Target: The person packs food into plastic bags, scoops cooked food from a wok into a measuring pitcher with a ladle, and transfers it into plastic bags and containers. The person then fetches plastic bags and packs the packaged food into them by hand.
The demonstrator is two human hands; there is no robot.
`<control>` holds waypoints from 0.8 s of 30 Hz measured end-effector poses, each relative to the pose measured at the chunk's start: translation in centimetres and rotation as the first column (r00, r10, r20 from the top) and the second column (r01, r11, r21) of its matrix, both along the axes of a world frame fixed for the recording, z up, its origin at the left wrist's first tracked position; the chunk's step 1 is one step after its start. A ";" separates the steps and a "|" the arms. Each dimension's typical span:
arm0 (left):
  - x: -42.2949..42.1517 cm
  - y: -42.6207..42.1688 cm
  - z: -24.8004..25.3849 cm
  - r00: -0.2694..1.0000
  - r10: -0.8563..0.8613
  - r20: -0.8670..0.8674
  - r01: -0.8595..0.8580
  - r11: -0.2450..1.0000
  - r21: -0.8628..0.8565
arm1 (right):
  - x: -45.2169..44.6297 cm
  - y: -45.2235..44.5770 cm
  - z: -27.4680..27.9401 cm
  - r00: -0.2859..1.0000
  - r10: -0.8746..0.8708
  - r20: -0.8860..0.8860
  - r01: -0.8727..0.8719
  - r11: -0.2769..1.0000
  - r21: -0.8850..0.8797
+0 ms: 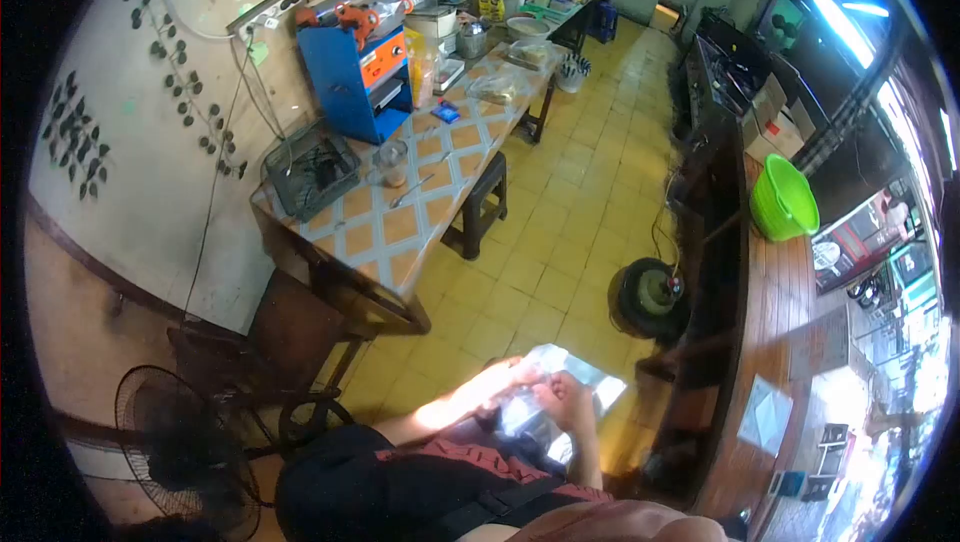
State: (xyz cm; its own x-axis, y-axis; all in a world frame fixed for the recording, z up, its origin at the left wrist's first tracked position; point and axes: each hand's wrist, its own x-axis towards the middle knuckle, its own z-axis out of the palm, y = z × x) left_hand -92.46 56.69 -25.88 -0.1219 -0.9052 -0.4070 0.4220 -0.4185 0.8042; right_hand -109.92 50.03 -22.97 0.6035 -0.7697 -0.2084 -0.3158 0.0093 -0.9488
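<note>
A shiny, see-through plastic bag (607, 389) is held in front of my body, low in the view, with bright sunlight washing over it. My left hand (512, 376) grips its left side; glare hides most of those fingers. Curled into a pinch, my right hand (568, 400) holds the bag near its middle, close beside the left hand. Whether anything lies inside the bag, I cannot tell.
A tiled-top table (365, 232) along the left wall carries a blue cup sealer machine (350, 82), a grey basket (312, 172) and a clear cup (392, 164). A stool (485, 204), gas cylinder (657, 292), fan (185, 457) and wooden counter with a green basket (784, 200) stand around.
</note>
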 end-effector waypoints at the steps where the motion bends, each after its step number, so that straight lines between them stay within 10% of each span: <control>1: 1.1 -1.6 0.0 0.961 0.077 -0.267 -0.054 0.994 0.092 | 0.6 -2.8 0.6 0.992 0.019 -0.126 -0.040 0.985 -0.169; 5: 6.6 -9.5 0.7 0.834 0.121 -0.539 -0.166 0.986 -0.035 | 2.0 -14.0 -0.4 0.992 -0.037 -0.121 -0.033 0.849 -0.528; 9: 11.0 -15.7 2.0 0.621 0.262 -0.739 -0.370 0.929 0.018 | 4.1 -21.7 -0.8 0.967 -0.246 -0.069 0.209 0.915 -0.345; 10: 12.7 -16.8 2.6 0.654 0.270 -0.707 -0.417 0.908 -0.039 | 4.7 -23.6 -1.3 0.861 -0.466 0.206 0.433 0.882 0.184; 12: 15.3 -19.9 2.5 0.674 0.286 -0.681 -0.468 0.878 -0.094 | 5.1 -27.8 -1.6 0.562 -0.780 0.276 0.108 0.400 0.910; 14: 17.1 -23.5 1.7 0.887 0.409 0.214 -0.286 0.851 -0.440 | 6.4 -30.7 -1.5 0.593 -0.770 0.233 0.164 0.400 0.902; 15: 18.2 -25.8 1.6 0.885 0.417 0.205 -0.297 0.847 -0.440 | 7.4 -32.3 -1.3 0.611 -0.765 0.201 0.209 0.401 0.892; 17: 19.7 -30.3 1.2 0.455 0.466 0.759 -0.293 0.883 -0.366 | 6.5 -35.9 -3.9 0.658 -0.651 0.378 0.091 0.567 0.819; 21: 21.9 -41.7 0.1 0.326 0.567 0.757 -0.298 0.821 -0.487 | 10.0 -42.6 -2.1 0.961 -0.196 0.195 0.101 0.907 0.410; 24: 21.9 -48.6 2.6 0.332 0.305 0.893 -0.098 0.952 -0.289 | 13.3 -46.6 1.7 0.958 -0.215 -0.192 0.067 0.814 -0.577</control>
State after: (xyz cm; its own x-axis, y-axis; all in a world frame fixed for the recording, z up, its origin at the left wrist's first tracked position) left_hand -70.58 8.12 -23.31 0.4301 -0.9027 0.0115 -0.5733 -0.2633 0.7759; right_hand -96.58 3.46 -21.24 0.4678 -0.8688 0.1627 -0.5673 -0.4362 -0.6984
